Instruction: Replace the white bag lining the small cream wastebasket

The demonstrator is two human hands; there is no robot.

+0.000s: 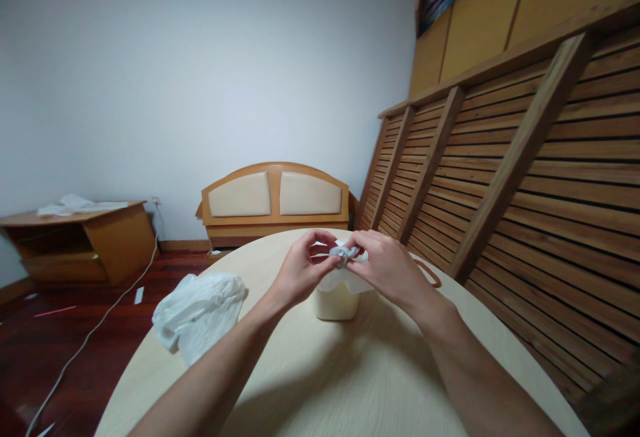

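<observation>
A pale cream container [336,305] with rounded corners stands upright on the round table [300,384]. White plastic bag material [345,282] covers its top and hangs over the rim. Above it, my left hand [311,260] pinches the twisted, bunched part of the plastic bag [342,255] between thumb and fingers. My right hand [383,265] grips the same bunched plastic from the other side, its fingers closed. Both hands nearly meet over the container and hide part of its top.
A crumpled white plastic bag [200,310] lies at the table's left edge. Behind my right hand shows a brown loop [429,273]. Slatted wooden panels [480,177] lean at the right. A headboard [275,197] stands beyond the table; a low cabinet [120,240] and a cable [95,330] are left.
</observation>
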